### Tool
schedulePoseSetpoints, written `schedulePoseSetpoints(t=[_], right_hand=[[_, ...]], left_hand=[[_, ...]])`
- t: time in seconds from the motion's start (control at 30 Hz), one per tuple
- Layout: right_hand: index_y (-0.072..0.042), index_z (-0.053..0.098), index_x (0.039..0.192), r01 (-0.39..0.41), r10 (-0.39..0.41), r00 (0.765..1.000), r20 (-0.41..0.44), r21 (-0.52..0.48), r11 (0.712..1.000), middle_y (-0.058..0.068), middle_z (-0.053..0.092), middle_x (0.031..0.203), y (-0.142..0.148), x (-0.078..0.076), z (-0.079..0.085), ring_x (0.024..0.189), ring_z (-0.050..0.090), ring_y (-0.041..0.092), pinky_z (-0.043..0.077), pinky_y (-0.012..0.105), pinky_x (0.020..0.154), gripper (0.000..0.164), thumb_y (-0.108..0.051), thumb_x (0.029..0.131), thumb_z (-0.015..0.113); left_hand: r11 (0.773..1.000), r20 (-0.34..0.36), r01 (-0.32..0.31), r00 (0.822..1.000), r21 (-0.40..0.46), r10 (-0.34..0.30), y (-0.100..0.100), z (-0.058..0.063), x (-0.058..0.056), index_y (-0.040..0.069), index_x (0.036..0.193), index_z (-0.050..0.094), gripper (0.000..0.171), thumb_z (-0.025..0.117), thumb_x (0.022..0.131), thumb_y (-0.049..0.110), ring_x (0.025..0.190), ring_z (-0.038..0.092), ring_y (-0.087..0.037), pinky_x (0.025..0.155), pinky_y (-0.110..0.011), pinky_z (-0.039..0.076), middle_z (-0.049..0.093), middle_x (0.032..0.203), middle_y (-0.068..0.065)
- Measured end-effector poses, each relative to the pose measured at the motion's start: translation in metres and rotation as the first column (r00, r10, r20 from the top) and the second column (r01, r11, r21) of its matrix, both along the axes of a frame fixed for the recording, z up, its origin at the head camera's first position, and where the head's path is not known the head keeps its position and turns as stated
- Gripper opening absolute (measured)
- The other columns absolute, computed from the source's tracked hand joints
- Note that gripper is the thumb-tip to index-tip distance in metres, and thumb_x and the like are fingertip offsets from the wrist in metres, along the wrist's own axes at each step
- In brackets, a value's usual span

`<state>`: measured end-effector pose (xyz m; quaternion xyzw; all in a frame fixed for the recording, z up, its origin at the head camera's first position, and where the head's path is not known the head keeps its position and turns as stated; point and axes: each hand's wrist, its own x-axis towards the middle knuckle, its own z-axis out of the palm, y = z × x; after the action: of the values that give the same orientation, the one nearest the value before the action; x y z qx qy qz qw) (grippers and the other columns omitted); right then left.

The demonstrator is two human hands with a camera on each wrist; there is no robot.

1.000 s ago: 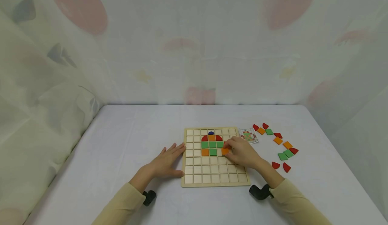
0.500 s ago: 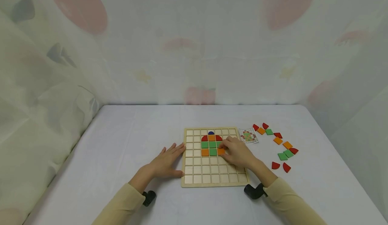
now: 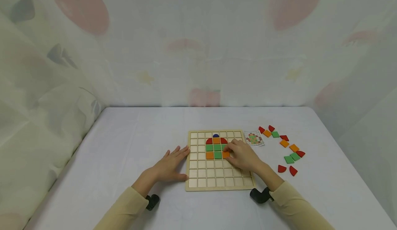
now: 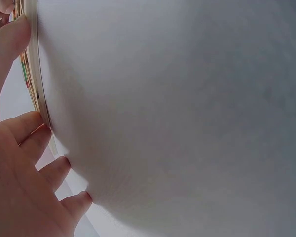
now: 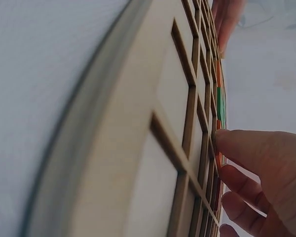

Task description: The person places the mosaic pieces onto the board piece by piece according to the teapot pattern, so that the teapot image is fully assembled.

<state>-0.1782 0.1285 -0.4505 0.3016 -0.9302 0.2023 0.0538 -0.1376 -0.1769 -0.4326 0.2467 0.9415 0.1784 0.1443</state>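
Note:
A wooden grid board (image 3: 220,189) lies on the table, with coloured tiles set in its upper cells. My right hand (image 3: 243,156) pinches an orange square tile (image 3: 225,155) between thumb and fingers, in the cell right of a green tile (image 3: 218,155). In the right wrist view, the thumb (image 5: 237,143) meets the orange tile's edge at board level. At the board's left edge, my left hand (image 3: 170,165) rests with fingers spread. The left wrist view shows its thumb and fingertips against the board's side (image 4: 33,59). The right hand partly covers the board's right-hand cells.
A pattern card (image 3: 254,139) lies by the board's upper right corner. Farther right are scattered loose tiles: orange squares (image 3: 284,143), green squares (image 3: 289,159) and red rounded pieces (image 3: 293,170). A patterned cloth (image 3: 198,51) stands behind the table.
My right hand has moved slightly left, bringing the orange tile into the cell beside the green one, and then stays there. The left hand keeps its place.

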Motion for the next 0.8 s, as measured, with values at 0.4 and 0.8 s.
schedulePoseSetpoints(t=[0.4,0.8], right_hand=[[-0.014,0.068,0.097,0.029,-0.028,0.999,0.016,-0.055,0.998,-0.003,0.062,0.093,0.006,0.005,0.007,0.084,0.054,0.012,0.049,0.031,0.075,0.018,-0.013,0.079,0.068],[-0.013,0.065,0.098,0.085,-0.086,0.996,-0.003,-0.136,0.987,-0.003,0.063,0.093,0.042,0.011,0.013,0.082,0.056,0.014,0.050,0.029,0.069,0.020,-0.013,0.078,0.072]], left_hand=[[1.000,0.003,-0.011,1.000,-0.007,0.011,0.001,0.000,0.000,0.010,0.146,0.026,0.090,0.072,0.076,0.042,0.140,0.014,-0.033,0.107,-0.061,0.013,0.019,0.154,-0.003],[1.000,0.003,-0.007,1.000,-0.004,0.007,0.001,0.000,0.001,0.009,0.146,0.026,0.089,0.072,0.076,0.041,0.140,0.014,-0.034,0.107,-0.061,0.013,0.019,0.154,-0.004]])
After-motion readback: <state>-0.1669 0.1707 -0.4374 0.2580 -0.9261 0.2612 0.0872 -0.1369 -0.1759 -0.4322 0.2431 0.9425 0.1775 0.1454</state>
